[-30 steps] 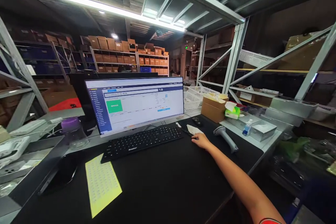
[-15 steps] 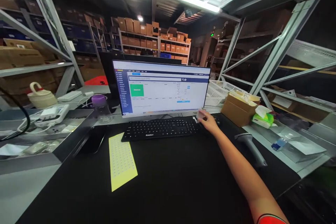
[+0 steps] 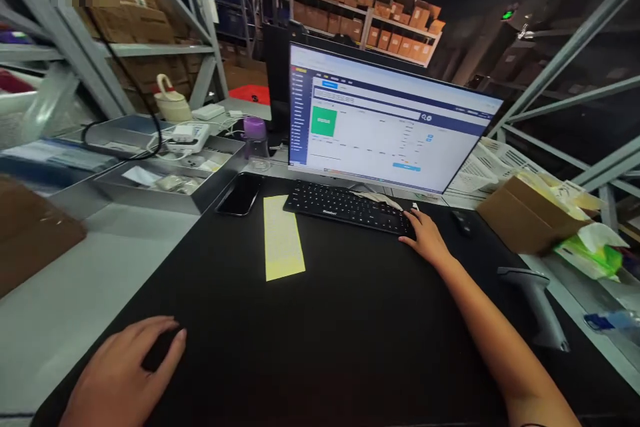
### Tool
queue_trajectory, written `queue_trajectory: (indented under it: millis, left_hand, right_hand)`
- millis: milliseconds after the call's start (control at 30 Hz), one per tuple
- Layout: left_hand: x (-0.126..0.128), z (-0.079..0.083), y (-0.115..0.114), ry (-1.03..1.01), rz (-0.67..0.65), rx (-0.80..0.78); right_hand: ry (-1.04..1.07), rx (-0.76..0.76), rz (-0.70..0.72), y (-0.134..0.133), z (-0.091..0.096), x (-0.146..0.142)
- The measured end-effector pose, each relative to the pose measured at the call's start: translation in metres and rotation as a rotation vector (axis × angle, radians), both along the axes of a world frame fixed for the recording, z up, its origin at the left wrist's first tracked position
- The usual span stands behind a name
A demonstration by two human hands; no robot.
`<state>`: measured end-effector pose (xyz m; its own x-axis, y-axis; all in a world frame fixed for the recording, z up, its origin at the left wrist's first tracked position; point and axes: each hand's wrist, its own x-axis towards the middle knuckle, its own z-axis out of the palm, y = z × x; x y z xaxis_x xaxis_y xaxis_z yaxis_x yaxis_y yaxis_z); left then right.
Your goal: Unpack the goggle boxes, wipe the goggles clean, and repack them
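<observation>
My right hand (image 3: 424,235) rests at the right end of the black keyboard (image 3: 347,207), fingers spread over its keys, holding nothing. A small white paper (image 3: 374,198) lies on the keyboard's back edge just left of that hand. My left hand (image 3: 125,373) lies flat and open on the near left of the black desk mat (image 3: 320,340). The monitor (image 3: 385,123) behind the keyboard shows a software page with a green box. A yellow label sheet (image 3: 282,237) lies left of the keyboard, beside a black phone (image 3: 241,194).
A grey barcode scanner (image 3: 537,303) and a black mouse (image 3: 461,221) sit right of my right arm. An open cardboard box (image 3: 530,213) and a green tissue pack (image 3: 595,250) stand further right. A metal tray (image 3: 165,180) with chargers and a purple-lidded bottle (image 3: 255,137) sit at the left.
My view swung left and down. My right hand came from the desk right of the keyboard onto the keyboard's right end, leaving the white paper there. My left hand came into view.
</observation>
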<state>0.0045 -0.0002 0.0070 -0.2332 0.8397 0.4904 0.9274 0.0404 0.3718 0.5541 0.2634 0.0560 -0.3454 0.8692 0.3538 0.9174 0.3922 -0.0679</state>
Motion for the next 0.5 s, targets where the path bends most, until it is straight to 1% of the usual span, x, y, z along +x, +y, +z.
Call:
queue_trajectory:
  millis: [67,233,333,400,433,500]
  left_hand:
    - [0.002,0.003,-0.001,-0.006,-0.018,0.033]
    - [0.007,-0.002,-0.006,-0.006,-0.005,0.194]
    - [0.013,0.003,-0.011,-0.031,0.027,0.262]
    - [0.015,0.013,-0.018,-0.063,0.097,0.329]
    - [0.013,0.019,-0.023,-0.073,0.152,0.366]
    - [0.003,0.03,-0.036,-0.064,0.304,0.45]
  right_hand:
    - [-0.053,0.048,-0.008,0.005,0.001,0.002]
    - [-0.131,0.132,-0.002,0.018,0.006,-0.001]
    - [-0.126,0.168,-0.01,0.017,0.002,-0.009]
    - [-0.107,0.187,0.003,0.011,-0.003,-0.016]
    - [-0.097,0.194,0.026,0.007,-0.007,-0.019]
    - [-0.073,0.207,0.103,-0.001,-0.016,-0.023]
